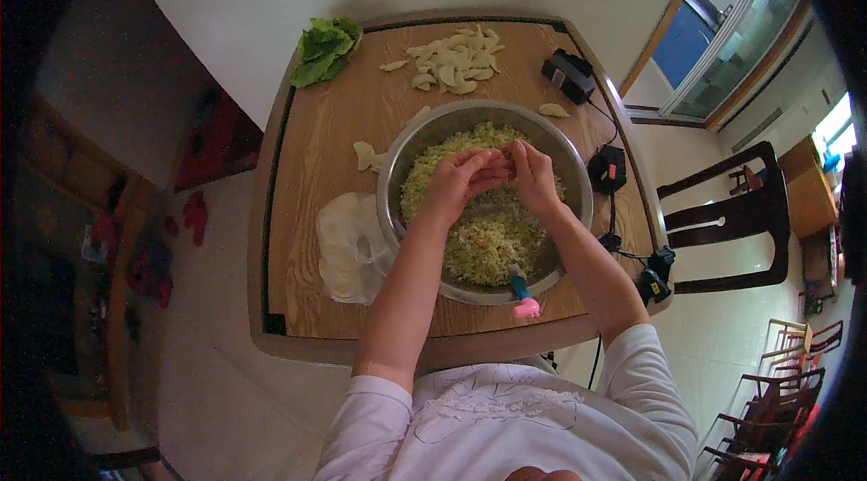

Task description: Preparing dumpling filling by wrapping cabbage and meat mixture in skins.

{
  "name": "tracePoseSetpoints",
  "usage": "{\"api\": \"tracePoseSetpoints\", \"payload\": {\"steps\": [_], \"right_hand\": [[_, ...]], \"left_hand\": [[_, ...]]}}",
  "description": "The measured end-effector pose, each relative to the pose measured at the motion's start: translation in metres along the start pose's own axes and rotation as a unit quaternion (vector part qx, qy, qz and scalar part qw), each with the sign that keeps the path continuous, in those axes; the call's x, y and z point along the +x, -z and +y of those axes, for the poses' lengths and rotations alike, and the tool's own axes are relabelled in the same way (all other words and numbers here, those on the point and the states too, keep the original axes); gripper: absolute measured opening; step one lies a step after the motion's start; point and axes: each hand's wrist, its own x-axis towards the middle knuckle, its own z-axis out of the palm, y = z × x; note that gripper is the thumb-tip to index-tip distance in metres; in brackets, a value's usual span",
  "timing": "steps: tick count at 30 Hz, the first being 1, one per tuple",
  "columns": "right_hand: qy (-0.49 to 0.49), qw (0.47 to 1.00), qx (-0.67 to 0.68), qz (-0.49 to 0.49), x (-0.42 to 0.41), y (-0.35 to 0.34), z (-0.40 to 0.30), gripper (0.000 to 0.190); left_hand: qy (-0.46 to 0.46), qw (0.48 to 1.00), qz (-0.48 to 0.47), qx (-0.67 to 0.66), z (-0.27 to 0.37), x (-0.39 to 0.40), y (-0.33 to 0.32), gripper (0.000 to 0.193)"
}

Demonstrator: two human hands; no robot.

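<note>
A wide metal bowl (399, 142) holds a chopped pale green filling (484, 254). Over it my left hand (471, 176) and my right hand (532, 173) meet at the fingertips; whatever is between them is too small or hidden to tell. A utensil with a blue and pink handle (526, 307) leans on the bowl's near rim. To the bowl's left lies a plastic bag with thin round dough wrappers (342, 247), and a few folded dumplings (364, 156) are just above it. Beyond the bowl is a heap of folded dumplings (454, 61), with a single dumpling (553, 110) to its right.
Leafy greens (325, 51) lie at the wooden table's far left corner. Black power adapters (569, 74) and cables (611, 196) run along its right edge. A dark wooden chair (731, 223) stands to the right, and a wall borders the far side.
</note>
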Motion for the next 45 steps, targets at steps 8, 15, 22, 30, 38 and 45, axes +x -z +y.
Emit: {"api": "tracePoseSetpoints", "payload": {"steps": [8, 15, 22, 30, 38, 45], "right_hand": [[0.053, 0.998, -0.031, 0.008, 0.001, -0.002, -0.001, 0.031], [0.069, 0.996, -0.051, 0.012, 0.001, -0.002, 0.001, 0.029], [0.064, 0.996, -0.06, 0.013, 0.0, -0.002, -0.004, 0.027], [0.079, 0.995, -0.055, 0.026, 0.003, -0.003, 0.002, 0.015], [0.125, 0.987, -0.089, 0.039, 0.003, -0.003, 0.003, 0.012], [0.046, 0.996, 0.079, 0.022, 0.005, -0.004, 0.0, 0.01]], "left_hand": [[-0.029, 0.999, 0.043, 0.012, -0.002, 0.002, 0.003, 0.02], [-0.059, 0.996, 0.062, 0.024, -0.008, 0.005, 0.006, 0.023], [-0.063, 0.996, 0.068, 0.014, -0.009, 0.007, 0.008, 0.023], [-0.086, 0.995, 0.047, 0.018, -0.013, 0.008, 0.011, 0.025], [-0.103, 0.993, 0.052, 0.023, -0.014, 0.009, 0.011, 0.025], [-0.098, 0.989, 0.064, 0.085, -0.011, 0.007, 0.011, 0.021]]}}
